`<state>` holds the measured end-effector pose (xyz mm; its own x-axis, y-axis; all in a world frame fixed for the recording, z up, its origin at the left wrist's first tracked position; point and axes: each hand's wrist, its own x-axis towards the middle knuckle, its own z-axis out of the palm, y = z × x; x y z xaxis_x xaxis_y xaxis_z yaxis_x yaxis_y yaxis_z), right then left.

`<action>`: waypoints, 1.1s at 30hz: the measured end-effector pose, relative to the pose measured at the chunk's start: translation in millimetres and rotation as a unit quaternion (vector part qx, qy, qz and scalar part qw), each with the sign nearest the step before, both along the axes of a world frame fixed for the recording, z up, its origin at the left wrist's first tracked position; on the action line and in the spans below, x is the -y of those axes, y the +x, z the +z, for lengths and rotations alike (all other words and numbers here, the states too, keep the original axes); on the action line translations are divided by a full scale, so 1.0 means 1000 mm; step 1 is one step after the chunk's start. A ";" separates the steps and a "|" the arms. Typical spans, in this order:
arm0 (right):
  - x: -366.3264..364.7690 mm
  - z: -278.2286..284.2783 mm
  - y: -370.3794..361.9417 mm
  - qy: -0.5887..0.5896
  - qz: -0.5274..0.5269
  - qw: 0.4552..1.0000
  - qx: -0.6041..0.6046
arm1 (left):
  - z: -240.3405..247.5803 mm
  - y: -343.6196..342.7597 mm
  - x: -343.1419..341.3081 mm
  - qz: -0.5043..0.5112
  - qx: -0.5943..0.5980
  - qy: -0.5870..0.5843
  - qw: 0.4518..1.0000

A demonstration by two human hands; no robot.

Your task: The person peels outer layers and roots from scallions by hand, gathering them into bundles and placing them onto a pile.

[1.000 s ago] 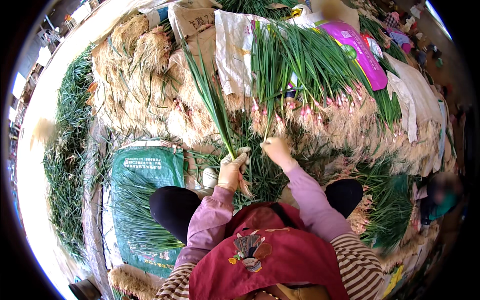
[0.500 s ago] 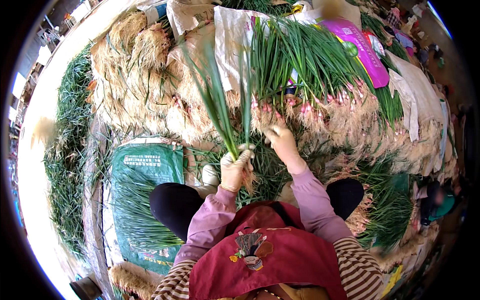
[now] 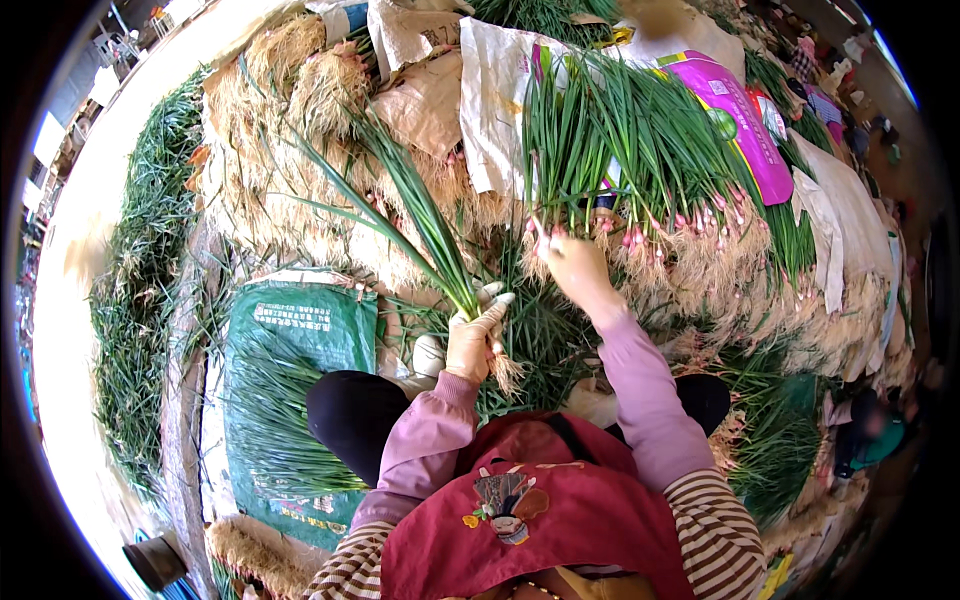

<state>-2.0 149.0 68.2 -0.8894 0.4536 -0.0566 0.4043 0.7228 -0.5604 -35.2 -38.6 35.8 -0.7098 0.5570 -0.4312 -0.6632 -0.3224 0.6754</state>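
A small bunch of spring onions (image 3: pixel 425 235) is in my left hand (image 3: pixel 473 340), gripped near the bulbs. Its green leaves lean up to the left, and pale roots hang below my fingers. My right hand (image 3: pixel 580 272) reaches to the left end of a row of spring onions (image 3: pixel 640 140), whose pink bulbs and shaggy roots face me. Its fingers are pinched around a pale stem at the edge of that row, slightly blurred. Between my knees lie loose green leaves (image 3: pixel 535 350).
At my left, cut greens lie on a green sack (image 3: pixel 300 310). Piled roots (image 3: pixel 290 180) stand at the far left, beside a white sack (image 3: pixel 490 100). A purple bag (image 3: pixel 745 130) lies over the row. More spring onions (image 3: pixel 770 430) are at my right; a person (image 3: pixel 870 435) sits beyond them.
The bunch in my left hand has tilted further left. My right hand has moved up to the row's left end and closed on a stem. The view has shifted slightly.
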 end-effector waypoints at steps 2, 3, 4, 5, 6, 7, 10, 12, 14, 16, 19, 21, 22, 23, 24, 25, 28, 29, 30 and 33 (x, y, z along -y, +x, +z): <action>0.025 -0.001 0.038 -0.116 0.097 0.988 -0.034 | -0.007 0.001 0.000 -0.030 0.021 0.030 0.999; 0.038 -0.005 0.056 -0.192 0.139 0.970 -0.053 | -0.012 0.003 -0.004 -0.037 0.030 0.028 0.998; 0.043 -0.017 0.072 -0.252 0.153 0.955 0.006 | -0.010 0.004 -0.006 -0.051 0.033 0.022 0.998; 0.047 -0.021 0.078 -0.314 0.169 0.932 0.063 | -0.007 0.005 -0.005 -0.063 0.035 0.012 0.997; 0.042 -0.022 0.079 -0.341 0.168 0.920 0.099 | -0.007 0.006 -0.003 -0.078 0.014 0.011 0.997; 0.038 -0.022 0.078 -0.392 0.103 0.911 0.076 | -0.010 0.008 -0.001 -0.075 0.011 0.015 0.997; 0.034 -0.023 0.045 -0.425 -0.045 0.897 -0.114 | -0.012 0.012 -0.001 -0.074 0.005 0.009 0.997; 0.042 -0.032 0.022 -0.533 -0.073 0.833 -0.130 | -0.003 0.011 0.004 -0.107 -0.022 -0.021 0.994; 0.054 -0.027 0.013 -0.576 -0.104 0.798 -0.144 | -0.007 0.013 0.008 -0.092 -0.037 -0.028 0.995; 0.061 -0.044 0.015 -0.562 -0.131 0.802 -0.153 | -0.002 0.017 0.009 -0.033 -0.066 -0.056 0.996; 0.057 -0.077 0.028 -0.049 0.016 0.998 0.034 | -0.016 0.017 0.009 0.005 -0.122 -0.086 0.989; 0.047 -0.092 0.042 0.108 0.155 0.948 0.255 | -0.012 0.012 0.009 0.010 -0.138 -0.084 0.987; 0.039 -0.093 0.047 0.071 0.201 0.921 0.326 | -0.009 0.011 0.012 0.005 -0.138 -0.105 0.985; 0.034 -0.083 0.040 0.058 0.176 0.955 0.231 | -0.003 0.010 0.014 0.020 -0.123 -0.090 0.988; 0.027 -0.068 0.033 0.042 0.149 0.978 0.139 | -0.003 0.008 0.016 0.017 -0.117 -0.091 0.989; 0.025 -0.033 0.012 0.026 0.031 0.989 0.139 | -0.005 0.007 0.018 0.013 -0.110 -0.092 0.990; -0.023 -0.037 -0.038 0.083 -0.114 0.990 0.013 | -0.009 0.004 0.008 -0.001 -0.059 -0.061 0.996; -0.025 -0.023 -0.058 0.079 -0.141 0.979 0.127 | -0.010 0.004 0.010 -0.009 -0.044 -0.062 0.997; -0.037 -0.024 -0.066 0.125 -0.139 0.977 0.106 | -0.010 0.003 0.009 -0.020 -0.058 -0.069 0.996; -0.047 -0.020 -0.072 0.090 -0.168 0.979 0.068 | -0.006 0.003 0.008 -0.001 -0.045 -0.041 0.998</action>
<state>-73.9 196.0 48.3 -0.6784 0.7325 -0.0577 0.6983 0.6183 -0.3608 -32.4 -46.5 29.6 -0.7468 0.5239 -0.4096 -0.5987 -0.2617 0.7570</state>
